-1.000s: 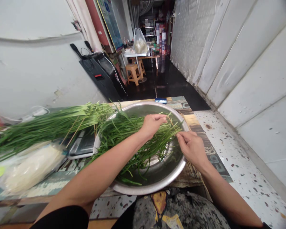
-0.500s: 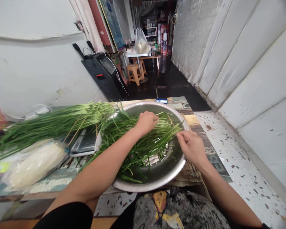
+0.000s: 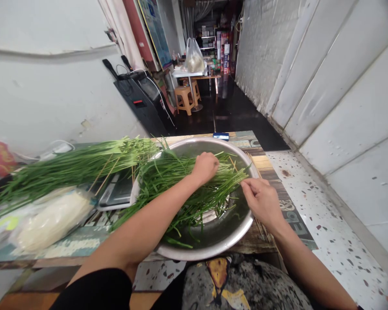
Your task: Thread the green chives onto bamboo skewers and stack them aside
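Observation:
A big steel basin point(image 3: 213, 249) sits at the table's near edge, filled with long green chives point(image 3: 181, 185). My left hand point(image 3: 205, 167) reaches over the basin with its fingers curled down into the chives. My right hand point(image 3: 261, 199) is at the basin's right rim, fingers pinched on the tips of a few chive stalks. A larger heap of chives point(image 3: 64, 168) with thin bamboo skewers lies on the table to the left of the basin.
A clear bag of pale noodles or sprouts point(image 3: 48, 221) lies at the front left, beside a flat scale point(image 3: 118, 193). More skewers point(image 3: 261, 165) lie right of the basin. A blue phone point(image 3: 220, 136) rests at the table's far edge. Stools point(image 3: 184, 97) stand down the corridor.
My left hand drew back a little toward the left over the chives, then settled near the middle again with its fingers curled. The right hand has barely moved.

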{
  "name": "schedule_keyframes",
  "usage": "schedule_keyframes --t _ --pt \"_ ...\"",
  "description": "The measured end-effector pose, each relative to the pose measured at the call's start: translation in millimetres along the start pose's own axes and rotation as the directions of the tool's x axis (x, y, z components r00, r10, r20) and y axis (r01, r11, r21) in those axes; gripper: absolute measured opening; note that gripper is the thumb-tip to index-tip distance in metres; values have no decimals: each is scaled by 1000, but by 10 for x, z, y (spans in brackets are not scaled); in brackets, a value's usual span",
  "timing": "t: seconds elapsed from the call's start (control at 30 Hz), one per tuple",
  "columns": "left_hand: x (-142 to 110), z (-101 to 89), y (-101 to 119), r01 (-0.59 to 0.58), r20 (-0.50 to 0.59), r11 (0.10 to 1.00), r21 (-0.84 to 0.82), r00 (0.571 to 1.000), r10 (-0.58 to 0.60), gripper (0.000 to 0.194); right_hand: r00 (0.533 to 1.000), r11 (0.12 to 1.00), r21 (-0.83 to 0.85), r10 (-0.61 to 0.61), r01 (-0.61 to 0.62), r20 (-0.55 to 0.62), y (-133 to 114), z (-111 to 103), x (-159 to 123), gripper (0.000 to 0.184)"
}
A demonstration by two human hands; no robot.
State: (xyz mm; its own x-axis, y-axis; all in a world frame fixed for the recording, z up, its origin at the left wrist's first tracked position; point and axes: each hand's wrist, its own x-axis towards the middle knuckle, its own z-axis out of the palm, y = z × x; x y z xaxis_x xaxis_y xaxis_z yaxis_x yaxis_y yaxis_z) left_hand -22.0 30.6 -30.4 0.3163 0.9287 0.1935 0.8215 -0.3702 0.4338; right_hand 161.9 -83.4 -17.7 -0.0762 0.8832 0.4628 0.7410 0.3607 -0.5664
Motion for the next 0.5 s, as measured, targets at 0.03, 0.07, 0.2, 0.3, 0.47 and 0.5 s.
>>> schedule_keyframes --t 0.03,0.07,0.2,0.3,0.47,0.5 --pt "7 -40 5 37 -36 995 -95 999 -40 16 1000 1000 3 -3 3 0 1 0 0 25" --pt "12 -78 13 88 -50 971 -221 994 -101 18 1000 1000 5 -5 5 0 1 -1 0 25" --pt "-19 -186 95 255 123 702 -665 964 -234 37 1000 1000 6 0 0 0 -7 -4 3 25" --pt "-72 -222 198 261 182 578 -773 964 -192 33 1000 1000 7 -1 1 -2 -16 -7 5 25" --pt "-114 -262 309 266 199 498 -825 962 -186 40 1000 1000 2 8 -8 0 -29 -8 4 25" --pt "-115 -270 317 281 213 492 -824 958 -190 41 1000 1000 3 8 -8 -1 -30 -8 5 25"
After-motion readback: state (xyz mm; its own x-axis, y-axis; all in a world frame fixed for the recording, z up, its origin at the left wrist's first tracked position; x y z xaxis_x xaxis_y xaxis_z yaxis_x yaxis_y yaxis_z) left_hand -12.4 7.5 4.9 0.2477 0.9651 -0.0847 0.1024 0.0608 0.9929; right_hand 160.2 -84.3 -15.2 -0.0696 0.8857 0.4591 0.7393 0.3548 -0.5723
